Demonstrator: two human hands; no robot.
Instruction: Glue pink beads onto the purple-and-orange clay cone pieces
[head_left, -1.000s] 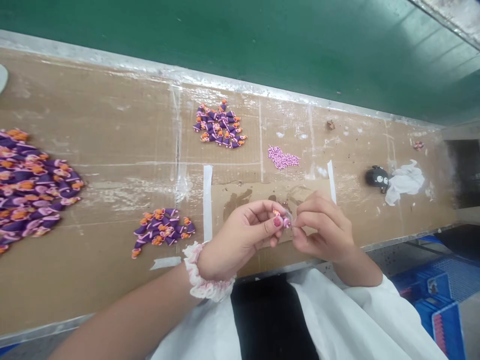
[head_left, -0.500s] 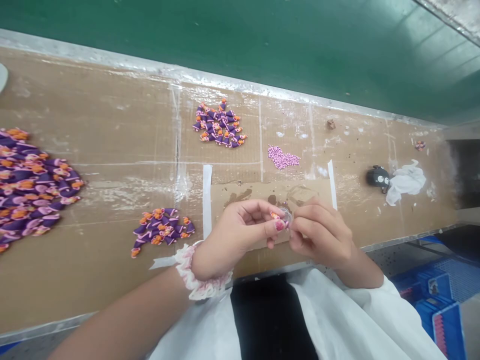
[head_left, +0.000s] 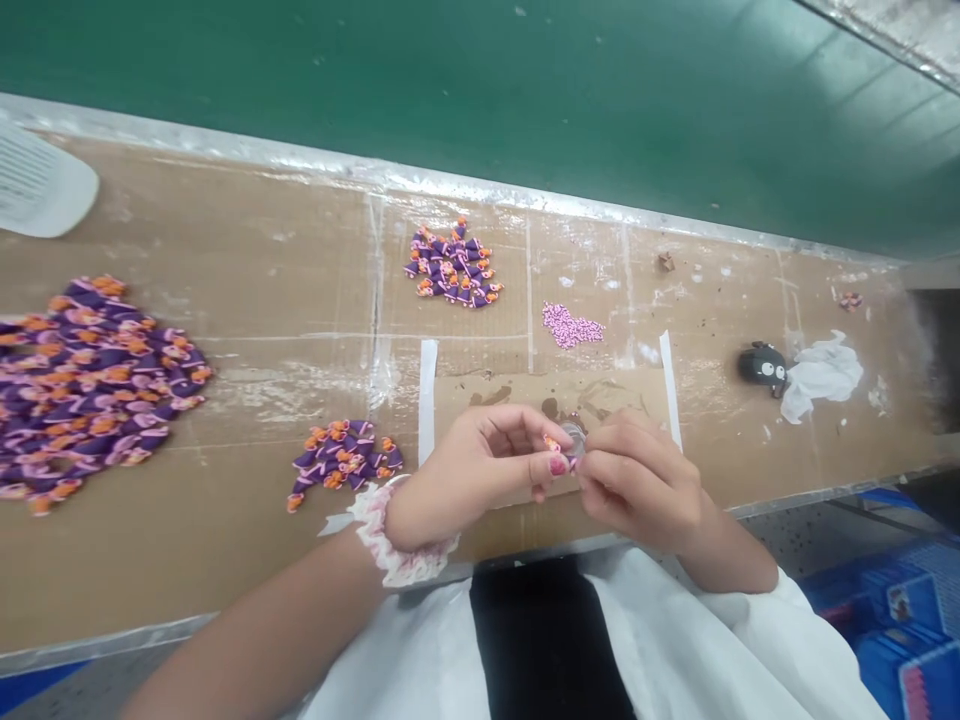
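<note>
My left hand (head_left: pixel 480 470) pinches a small purple, pink and orange piece (head_left: pixel 556 447) between thumb and fingers, just above the near edge of the cardboard-covered bench (head_left: pixel 262 300). My right hand (head_left: pixel 637 480) meets it from the right, fingers pinched at the same piece. A tiny clear round thing (head_left: pixel 574 434) lies just behind the fingertips. A small heap of the same pieces (head_left: pixel 345 460) lies left of my left wrist, which wears a white and pink scrunchie (head_left: pixel 390 540).
A large heap of purple pieces (head_left: pixel 90 385) covers the left. A smaller heap (head_left: pixel 454 268) and pink beads (head_left: pixel 571 326) lie farther back. A black toy figure (head_left: pixel 761 365) and white crumpled cloth (head_left: pixel 821 372) sit right. A green belt (head_left: pixel 525 90) runs behind. Blue crates (head_left: pixel 892 620) stand lower right.
The view has shifted slightly, showing more of the left heap and a white object at far left. Both hands stay pinched together on the small piece, a little lower in the view.
</note>
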